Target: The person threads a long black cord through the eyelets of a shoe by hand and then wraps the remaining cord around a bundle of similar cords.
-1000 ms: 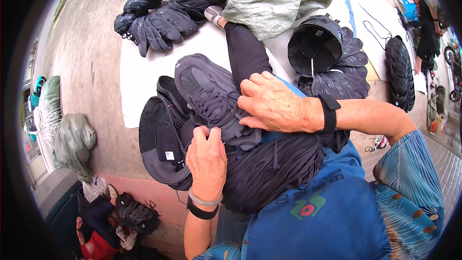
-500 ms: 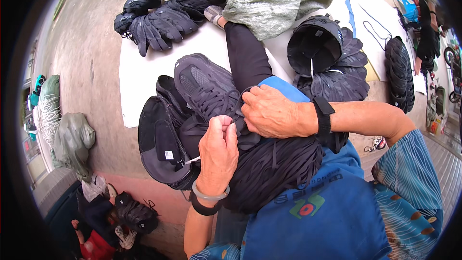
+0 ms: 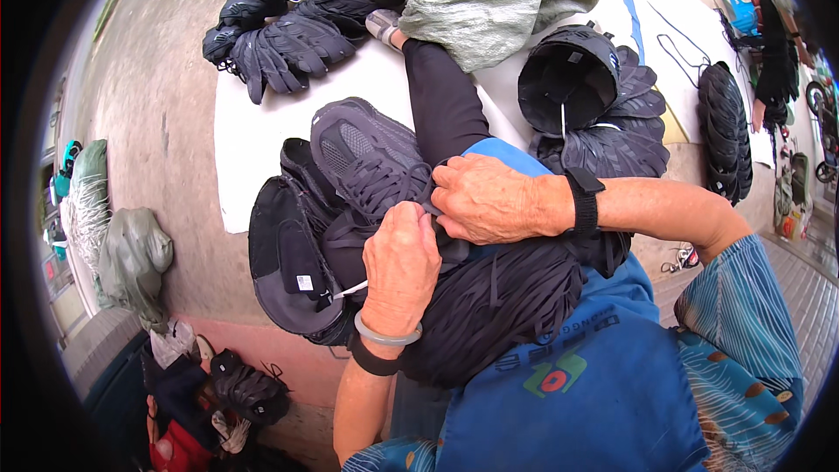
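Observation:
A dark grey shoe upper (image 3: 363, 153) with crisscross black lacing lies across my lap, toe pointing away. My left hand (image 3: 402, 253) is closed in a pinch at its near end, on what looks like the black shoelace; the fingertips are partly hidden. Right beside it, my right hand (image 3: 494, 201) has curled fingers gripping the upper's right edge by the laces. Under my hands a thick bundle of black shoelaces (image 3: 507, 301) spills over my blue apron (image 3: 577, 393). More stacked uppers (image 3: 288, 253), tied with white string, rest just left of the held one.
Tied rings of dark uppers lie at the far left (image 3: 293, 48) and right (image 3: 603, 135) on white sheeting (image 3: 253, 153). A pale green woven sack (image 3: 481, 0) stands ahead. Another row of uppers (image 3: 724, 127) is farther right. Grey sacks (image 3: 135, 249) sit left; people show at the edges.
My left hand has shifted slightly up and right, closer to my right hand, its knuckles now turned over the pinch. The right hand stays at the upper's edge.

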Action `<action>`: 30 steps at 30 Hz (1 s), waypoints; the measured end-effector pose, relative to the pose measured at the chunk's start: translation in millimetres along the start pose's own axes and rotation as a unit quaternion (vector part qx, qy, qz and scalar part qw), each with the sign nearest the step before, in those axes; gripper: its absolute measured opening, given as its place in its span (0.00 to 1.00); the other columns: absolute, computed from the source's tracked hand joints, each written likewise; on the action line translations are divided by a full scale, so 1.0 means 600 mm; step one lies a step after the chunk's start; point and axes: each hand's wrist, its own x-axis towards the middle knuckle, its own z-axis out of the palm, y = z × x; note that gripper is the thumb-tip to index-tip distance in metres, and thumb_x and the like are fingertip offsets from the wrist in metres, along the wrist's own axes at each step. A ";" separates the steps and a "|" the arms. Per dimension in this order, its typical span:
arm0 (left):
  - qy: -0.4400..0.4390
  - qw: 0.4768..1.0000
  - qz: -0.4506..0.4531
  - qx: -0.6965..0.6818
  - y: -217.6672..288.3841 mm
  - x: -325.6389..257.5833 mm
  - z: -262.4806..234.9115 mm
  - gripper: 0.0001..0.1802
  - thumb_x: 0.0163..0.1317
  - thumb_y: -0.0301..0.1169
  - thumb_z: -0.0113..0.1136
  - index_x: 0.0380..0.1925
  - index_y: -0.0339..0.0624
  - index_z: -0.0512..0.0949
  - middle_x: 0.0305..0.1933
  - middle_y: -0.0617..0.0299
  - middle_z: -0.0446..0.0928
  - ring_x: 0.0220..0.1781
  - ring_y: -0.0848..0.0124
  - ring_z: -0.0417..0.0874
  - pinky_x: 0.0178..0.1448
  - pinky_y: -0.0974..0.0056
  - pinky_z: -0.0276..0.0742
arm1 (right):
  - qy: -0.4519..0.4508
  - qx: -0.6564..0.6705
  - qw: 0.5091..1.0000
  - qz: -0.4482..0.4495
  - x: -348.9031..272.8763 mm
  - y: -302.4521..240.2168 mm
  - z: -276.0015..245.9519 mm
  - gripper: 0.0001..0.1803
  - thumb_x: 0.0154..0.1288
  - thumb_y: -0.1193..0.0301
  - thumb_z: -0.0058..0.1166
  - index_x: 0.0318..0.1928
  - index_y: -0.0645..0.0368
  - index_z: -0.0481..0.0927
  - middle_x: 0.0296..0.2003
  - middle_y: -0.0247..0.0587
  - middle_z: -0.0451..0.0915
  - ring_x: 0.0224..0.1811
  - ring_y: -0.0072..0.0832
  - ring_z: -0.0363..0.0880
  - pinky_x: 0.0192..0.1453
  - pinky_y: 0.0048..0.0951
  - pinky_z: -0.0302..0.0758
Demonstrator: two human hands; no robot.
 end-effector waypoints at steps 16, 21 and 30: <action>-0.075 0.854 -0.280 -0.432 -0.045 0.021 -0.120 0.11 0.68 0.34 0.55 0.35 0.36 0.73 0.28 0.65 0.74 0.21 0.81 0.75 0.24 0.74 0.76 | 0.080 0.206 0.975 0.035 0.023 0.002 -0.049 0.10 0.61 0.69 0.55 0.39 0.64 0.76 0.34 0.49 0.73 0.38 0.49 0.77 0.43 0.44 0.74; -0.078 0.870 -0.237 -0.425 -0.049 0.048 -0.104 0.09 0.66 0.29 0.55 0.39 0.32 0.73 0.31 0.61 0.76 0.28 0.77 0.80 0.34 0.72 0.81 | 0.073 0.207 0.975 0.018 0.054 -0.021 -0.022 0.09 0.61 0.71 0.53 0.37 0.64 0.77 0.32 0.50 0.73 0.38 0.49 0.77 0.41 0.45 0.74; -0.058 0.835 -0.234 -0.495 -0.083 0.048 -0.103 0.13 0.65 0.27 0.57 0.45 0.30 0.72 0.38 0.57 0.78 0.35 0.72 0.83 0.43 0.69 0.83 | 0.034 0.247 0.966 0.068 0.062 -0.003 -0.020 0.12 0.61 0.67 0.54 0.37 0.65 0.78 0.33 0.53 0.77 0.39 0.48 0.78 0.45 0.42 0.74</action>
